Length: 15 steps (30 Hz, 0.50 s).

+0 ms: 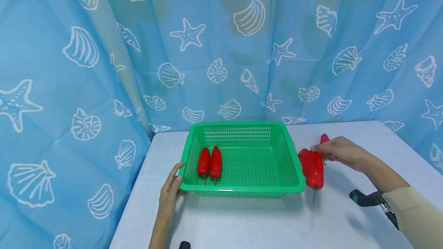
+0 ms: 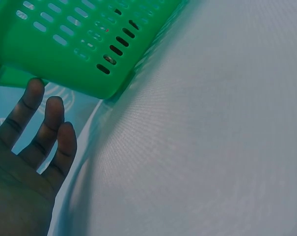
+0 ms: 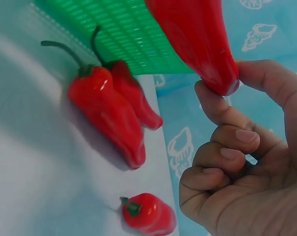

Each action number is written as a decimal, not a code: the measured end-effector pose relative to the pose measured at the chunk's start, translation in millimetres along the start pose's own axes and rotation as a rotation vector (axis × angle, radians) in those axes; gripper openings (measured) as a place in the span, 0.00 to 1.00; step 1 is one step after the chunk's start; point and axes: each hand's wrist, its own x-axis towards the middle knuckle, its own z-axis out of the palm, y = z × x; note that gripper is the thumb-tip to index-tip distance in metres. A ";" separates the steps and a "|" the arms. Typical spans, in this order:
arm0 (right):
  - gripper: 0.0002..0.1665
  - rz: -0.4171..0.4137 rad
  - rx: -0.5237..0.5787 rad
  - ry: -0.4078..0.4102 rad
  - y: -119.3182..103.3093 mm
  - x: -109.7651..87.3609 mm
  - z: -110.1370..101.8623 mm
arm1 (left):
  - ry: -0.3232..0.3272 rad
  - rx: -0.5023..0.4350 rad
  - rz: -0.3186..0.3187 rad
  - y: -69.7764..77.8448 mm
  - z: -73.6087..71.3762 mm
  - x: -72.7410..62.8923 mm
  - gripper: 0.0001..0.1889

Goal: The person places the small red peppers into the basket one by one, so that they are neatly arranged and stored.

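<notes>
My right hand (image 1: pixel 342 152) pinches a red pepper (image 1: pixel 315 172) near its tip, and its green stem hangs downward. In the right wrist view, this held pepper (image 3: pixel 200 39) is between thumb and forefinger, the other fingers curled in. Below it on the table lie a red pepper (image 3: pixel 109 113), a second pepper (image 3: pixel 133 93) behind that, and a third pepper (image 3: pixel 148 214) apart. My left hand (image 1: pixel 167 195) is at the left front corner of a green plastic basket (image 1: pixel 242 193), fingers mostly straight against its side. Two red peppers (image 1: pixel 204 162) lie side by side inside the basket's left part.
A white-covered table (image 1: pixel 242 226) carries everything. Behind and to the left hangs a blue curtain (image 1: pixel 214 49) with white shells and starfish. A dark wrist strap (image 1: pixel 367 198) circles my right wrist; a small black object (image 1: pixel 185 244) shows at the bottom edge.
</notes>
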 end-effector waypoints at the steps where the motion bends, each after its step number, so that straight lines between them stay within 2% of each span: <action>1: 0.22 -0.002 0.007 -0.003 -1.6 0.4 -0.5 | 0.000 -0.003 0.000 -0.3 0.4 0.1 0.23; 8: 0.24 -0.067 0.037 -0.036 -11.0 -0.2 -3.5 | -0.011 -0.029 0.015 -0.6 0.2 0.4 0.23; 15: 0.23 -0.073 0.048 -0.057 -17.2 -0.2 -4.0 | -0.003 -0.037 0.016 -1.9 -0.8 0.5 0.21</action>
